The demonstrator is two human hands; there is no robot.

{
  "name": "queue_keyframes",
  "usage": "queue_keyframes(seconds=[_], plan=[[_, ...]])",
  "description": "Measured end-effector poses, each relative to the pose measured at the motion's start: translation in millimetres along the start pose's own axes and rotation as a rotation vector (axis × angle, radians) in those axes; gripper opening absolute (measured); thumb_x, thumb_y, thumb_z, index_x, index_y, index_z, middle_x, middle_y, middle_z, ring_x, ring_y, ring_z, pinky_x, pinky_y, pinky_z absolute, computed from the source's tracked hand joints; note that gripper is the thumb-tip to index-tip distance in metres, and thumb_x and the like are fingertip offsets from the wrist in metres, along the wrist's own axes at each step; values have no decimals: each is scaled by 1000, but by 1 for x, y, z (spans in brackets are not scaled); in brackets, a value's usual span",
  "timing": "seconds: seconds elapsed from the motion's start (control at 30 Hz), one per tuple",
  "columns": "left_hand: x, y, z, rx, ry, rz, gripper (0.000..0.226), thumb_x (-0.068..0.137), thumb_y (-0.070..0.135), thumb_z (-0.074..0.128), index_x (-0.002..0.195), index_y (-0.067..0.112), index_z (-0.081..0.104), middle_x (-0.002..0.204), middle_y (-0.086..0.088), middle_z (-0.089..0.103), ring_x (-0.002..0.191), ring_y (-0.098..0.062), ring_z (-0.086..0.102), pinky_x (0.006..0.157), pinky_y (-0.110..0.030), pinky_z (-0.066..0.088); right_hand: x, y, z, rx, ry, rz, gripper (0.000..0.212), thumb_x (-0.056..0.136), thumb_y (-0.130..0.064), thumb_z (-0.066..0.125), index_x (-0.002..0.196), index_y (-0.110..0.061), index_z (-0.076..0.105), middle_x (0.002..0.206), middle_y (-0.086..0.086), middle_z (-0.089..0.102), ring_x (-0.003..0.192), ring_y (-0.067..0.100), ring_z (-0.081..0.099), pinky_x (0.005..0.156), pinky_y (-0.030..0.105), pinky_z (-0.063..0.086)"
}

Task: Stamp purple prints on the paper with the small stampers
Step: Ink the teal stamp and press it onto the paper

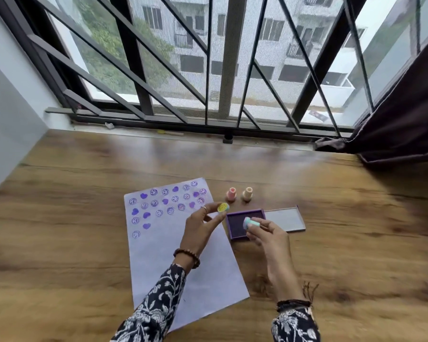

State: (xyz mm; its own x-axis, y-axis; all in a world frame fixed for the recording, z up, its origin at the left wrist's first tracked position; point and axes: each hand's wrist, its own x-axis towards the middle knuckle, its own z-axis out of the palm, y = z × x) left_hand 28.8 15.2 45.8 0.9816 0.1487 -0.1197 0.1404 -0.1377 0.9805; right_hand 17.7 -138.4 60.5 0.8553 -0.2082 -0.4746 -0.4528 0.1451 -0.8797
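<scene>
A white paper (pixel 168 265) lies on the wooden table, its top part covered with several purple heart and smiley prints (pixel 165 201). My left hand (pixel 200 228) pinches a small stamper part with a yellow smiley face (pixel 223 207) over the paper's right edge. My right hand (pixel 269 236) holds a mint-green stamper piece (pixel 250 222) just above the purple ink pad (pixel 237 223). Behind the pad stand a pink stamper (pixel 231 194) and an orange stamper (pixel 247 193), both upright.
The ink pad's clear lid (pixel 286 219) lies open flat to the right of the pad. Bare wooden table (pixel 84 193) surrounds the paper. A barred window (pixel 208 70) runs along the far edge, with a dark curtain (pixel 400 124) at the right.
</scene>
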Motion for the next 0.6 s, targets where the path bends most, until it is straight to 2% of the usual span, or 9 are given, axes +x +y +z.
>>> queue_keyframes(seconds=[0.07,0.1,0.17,0.23,0.43,0.6], plan=[[1,-1,3,14,-39,-18,12,82,27,64,89,37,64,89,14,67,65,-7,57,55,-9,42,1,1,3,-398,149,-152,9,76,-19,72,85,-19,70,88,5,72,82,21,67,75,35,55],[2,-2,4,22,-51,-25,11,83,27,63,91,34,64,87,15,66,60,-7,56,50,-7,40,1,2,5,-570,189,-235,10,77,-23,71,87,-19,70,89,4,71,83,20,65,73,32,52],[4,-5,6,44,-66,-38,12,84,27,62,96,27,64,81,12,65,52,-4,54,46,-6,38,1,4,9,-757,216,-372,13,81,-24,67,91,-16,68,92,4,68,82,16,59,69,26,43],[5,-9,9,66,-84,-49,13,84,26,61,97,25,62,80,9,65,48,-1,53,44,-7,38,0,9,13,-830,219,-465,11,84,-22,65,92,-14,66,92,5,66,77,12,53,66,24,39],[9,-13,9,86,-56,-74,14,84,32,60,94,23,62,87,8,68,48,-7,53,44,-10,39,-3,18,19,-982,202,-589,8,85,-14,64,89,-8,61,87,10,63,76,26,62,61,28,43],[12,-17,10,99,-51,-64,15,84,34,60,94,23,64,92,9,69,47,-4,51,46,-13,41,3,10,23,-1104,111,-564,12,90,-16,56,100,-10,56,100,8,60,89,22,61,73,29,48]])
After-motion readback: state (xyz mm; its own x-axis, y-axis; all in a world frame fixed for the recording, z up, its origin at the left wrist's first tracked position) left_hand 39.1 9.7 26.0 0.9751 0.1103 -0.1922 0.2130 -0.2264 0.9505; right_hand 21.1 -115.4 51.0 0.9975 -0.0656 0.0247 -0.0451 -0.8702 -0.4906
